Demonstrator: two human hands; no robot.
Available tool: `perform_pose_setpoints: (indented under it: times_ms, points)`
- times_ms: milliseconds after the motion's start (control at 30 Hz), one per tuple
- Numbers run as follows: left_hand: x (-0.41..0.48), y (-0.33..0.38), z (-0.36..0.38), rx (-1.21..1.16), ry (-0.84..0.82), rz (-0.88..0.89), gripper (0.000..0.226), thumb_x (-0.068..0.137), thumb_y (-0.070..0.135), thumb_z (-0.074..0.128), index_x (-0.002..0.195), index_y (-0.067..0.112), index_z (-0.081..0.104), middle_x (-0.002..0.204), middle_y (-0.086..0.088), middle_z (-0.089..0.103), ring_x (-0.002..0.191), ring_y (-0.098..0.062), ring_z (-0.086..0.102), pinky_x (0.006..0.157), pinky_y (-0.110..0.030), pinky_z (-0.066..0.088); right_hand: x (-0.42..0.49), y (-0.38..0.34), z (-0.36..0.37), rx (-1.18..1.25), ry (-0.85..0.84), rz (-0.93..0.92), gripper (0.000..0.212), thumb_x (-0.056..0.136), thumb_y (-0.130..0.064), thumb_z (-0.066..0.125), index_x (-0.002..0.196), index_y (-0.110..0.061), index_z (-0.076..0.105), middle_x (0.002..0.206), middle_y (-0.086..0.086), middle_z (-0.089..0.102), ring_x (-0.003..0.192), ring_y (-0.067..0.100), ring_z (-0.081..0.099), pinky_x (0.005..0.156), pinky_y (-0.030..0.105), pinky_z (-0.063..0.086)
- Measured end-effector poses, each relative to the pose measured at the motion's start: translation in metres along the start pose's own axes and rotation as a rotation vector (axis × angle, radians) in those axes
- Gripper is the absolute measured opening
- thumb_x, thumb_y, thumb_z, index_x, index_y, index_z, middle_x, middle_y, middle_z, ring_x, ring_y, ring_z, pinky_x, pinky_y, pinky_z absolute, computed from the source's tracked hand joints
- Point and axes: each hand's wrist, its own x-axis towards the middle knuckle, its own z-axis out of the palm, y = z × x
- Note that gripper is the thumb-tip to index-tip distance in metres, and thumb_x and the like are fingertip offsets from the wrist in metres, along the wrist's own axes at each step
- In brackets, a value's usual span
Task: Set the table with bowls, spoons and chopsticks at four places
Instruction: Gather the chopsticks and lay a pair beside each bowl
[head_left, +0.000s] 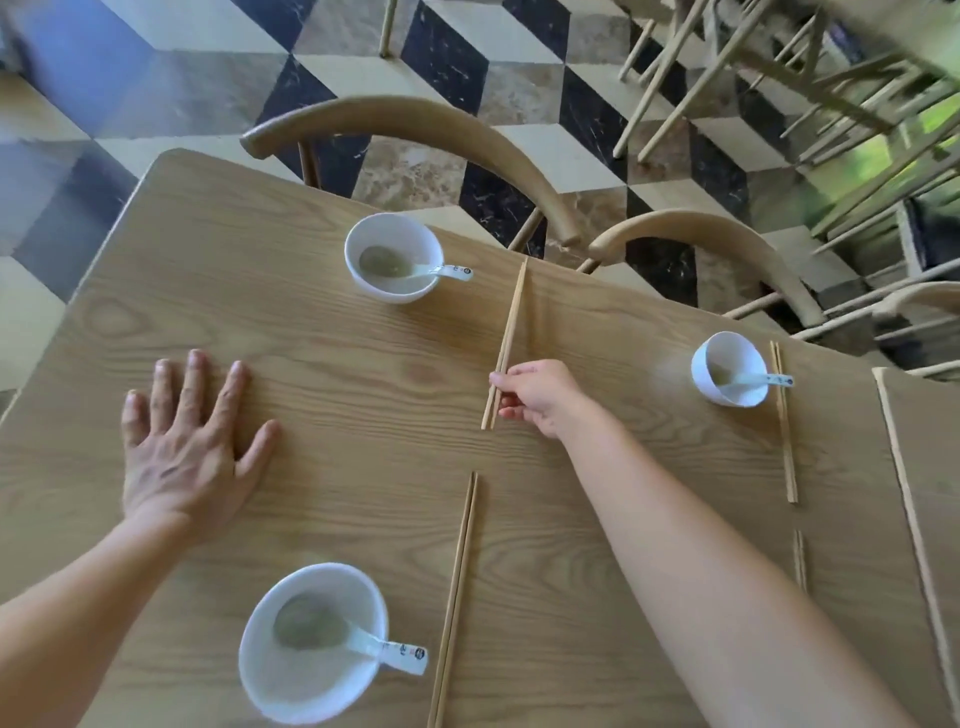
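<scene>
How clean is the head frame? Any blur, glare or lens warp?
Head view: wide-angle warp bows the table edges. Head view, top right: the far chairs are smeared by blur. Head view, centre: left hand, right hand and the held chopsticks are fairly sharp. Light is soft and shadows faint, with no harsh glare on the near bowl.
</scene>
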Motion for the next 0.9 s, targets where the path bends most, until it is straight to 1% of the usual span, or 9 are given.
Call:
perform_pose_setpoints:
  times_ms: [133,300,433,500,533,600,667,800,900]
  points:
    - [-0.002,-0.001,0.005,-0.021,0.037,-0.006,0.083,0.087,0.074,0.026,0.157,0.030,0.028,0.168,-0.009,0.016,0.154,-0.033,0.006,0.122,-0.049,0.000,0.011,-0.005,0.012,-0.059,0.032,0.008,0.014,0.089,0.002,0.066,0.085,-0.003,0.054,0.067,0.012,0.054,0.051,0.017,0.048,0.035,0.021,0.049]
    - [-0.001,-0.001,0.002,-0.055,0.049,-0.011,0.082,0.086,0.073,0.029,0.156,0.029,0.031,0.167,-0.010,0.019,0.154,-0.034,0.007,0.122,-0.049,0.001,0.019,-0.016,0.026,-0.327,0.153,0.015,0.024,0.084,-0.008,0.075,0.074,-0.004,0.053,0.062,0.011,0.053,0.036,0.018,0.050,0.031,0.022,0.046]
    - [-0.002,-0.001,0.000,-0.066,0.065,-0.007,0.082,0.086,0.072,0.032,0.156,0.028,0.033,0.167,-0.010,0.020,0.154,-0.034,0.009,0.122,-0.048,0.002,0.014,-0.020,0.031,-0.590,0.290,-0.064,0.034,0.078,-0.023,0.081,0.066,-0.006,0.054,0.059,0.008,0.061,0.027,0.013,0.054,0.026,0.015,0.033]
    - [-0.002,-0.001,0.001,-0.073,0.068,-0.007,0.082,0.086,0.072,0.033,0.155,0.028,0.034,0.167,-0.010,0.021,0.154,-0.034,0.009,0.122,-0.048,0.002,0.012,-0.020,0.034,-0.647,0.333,-0.127,0.030,0.078,-0.024,0.079,0.070,-0.007,0.057,0.068,0.009,0.066,0.038,0.017,0.062,0.030,0.014,0.037]
    - [-0.002,-0.001,0.001,-0.077,0.069,-0.008,0.082,0.085,0.072,0.033,0.155,0.028,0.035,0.166,-0.010,0.021,0.154,-0.034,0.009,0.122,-0.049,0.002,0.010,-0.020,0.036,-0.677,0.355,-0.150,0.025,0.078,-0.024,0.078,0.074,-0.006,0.061,0.074,0.010,0.069,0.048,0.020,0.067,0.036,0.017,0.045]
    - [-0.002,-0.001,0.001,-0.073,0.073,-0.005,0.082,0.085,0.071,0.034,0.155,0.028,0.036,0.166,-0.010,0.022,0.154,-0.034,0.010,0.122,-0.049,0.004,0.008,-0.017,0.040,-0.726,0.389,-0.179,0.021,0.077,-0.024,0.075,0.081,-0.006,0.067,0.087,0.013,0.072,0.070,0.027,0.073,0.060,0.031,0.060]
    - [-0.002,-0.001,0.002,-0.069,0.080,-0.004,0.082,0.085,0.071,0.034,0.154,0.028,0.036,0.166,-0.010,0.023,0.154,-0.034,0.011,0.122,-0.050,0.005,0.009,-0.013,0.041,-0.747,0.394,-0.214,0.019,0.076,-0.022,0.072,0.083,-0.005,0.068,0.089,0.015,0.072,0.081,0.030,0.073,0.074,0.037,0.061]
    - [-0.002,-0.001,0.001,-0.079,0.086,0.000,0.081,0.085,0.070,0.036,0.154,0.028,0.037,0.165,-0.011,0.024,0.153,-0.035,0.012,0.122,-0.049,0.005,0.003,-0.010,0.036,-0.756,0.434,-0.255,0.017,0.081,-0.021,0.070,0.089,-0.006,0.070,0.095,0.011,0.069,0.091,0.028,0.066,0.076,0.028,0.053]
    - [-0.003,-0.001,0.002,-0.078,0.098,0.002,0.081,0.085,0.070,0.036,0.153,0.027,0.039,0.165,-0.012,0.026,0.153,-0.035,0.014,0.122,-0.050,0.006,0.005,-0.008,0.035,-0.752,0.450,-0.255,0.018,0.083,-0.022,0.068,0.091,-0.007,0.071,0.098,0.012,0.070,0.094,0.029,0.066,0.076,0.028,0.051]
